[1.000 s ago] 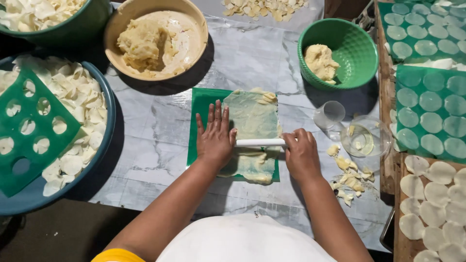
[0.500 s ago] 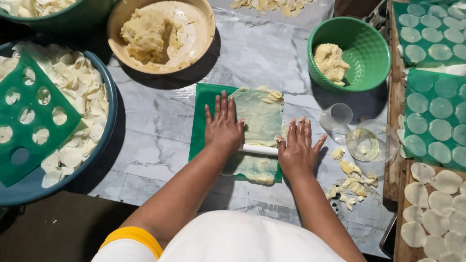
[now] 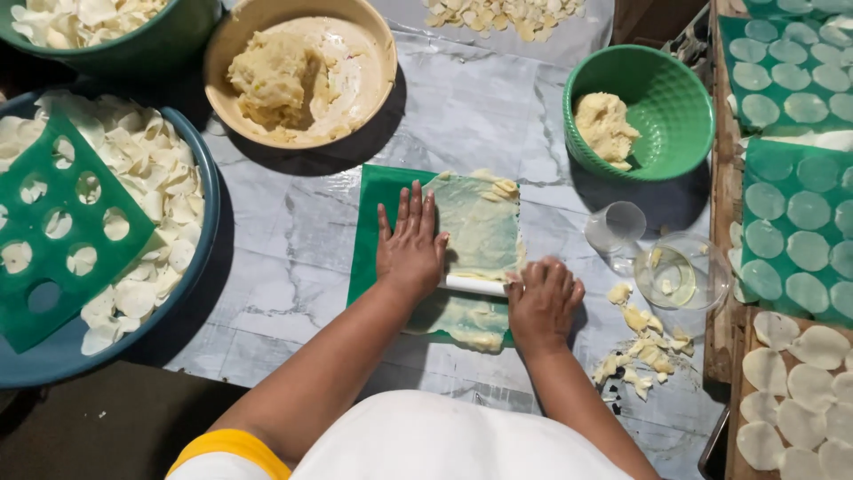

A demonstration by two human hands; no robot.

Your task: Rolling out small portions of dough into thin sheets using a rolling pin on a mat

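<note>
**A:** so what's the head view showing, where's everything sitting?

**B:** Both my hands are flat on the white rolling pin (image 3: 475, 285), which lies crosswise, long axis running left to right across the dough sheet (image 3: 480, 233). My left hand (image 3: 409, 249) is spread open, fingers apart, palm pressing on the pin's left end. My right hand (image 3: 544, 298) has its fingers loosely curled down over the right end. Neither one is clamped around it, just pushing on top.

**A:** and the dough?

**B:** It's a thin sheet on the green mat (image 3: 373, 231) on the bench (image 3: 284, 240), stretching away from me past the pin, with a bit more on my side of it. So the sheet's long axis runs straight ahead, square to the pin. The left hand reaches further forward. Green bowl (image 3: 684, 98) with a dough lump is off to the right, scraps (image 3: 644, 342) beside my right hand.
</note>
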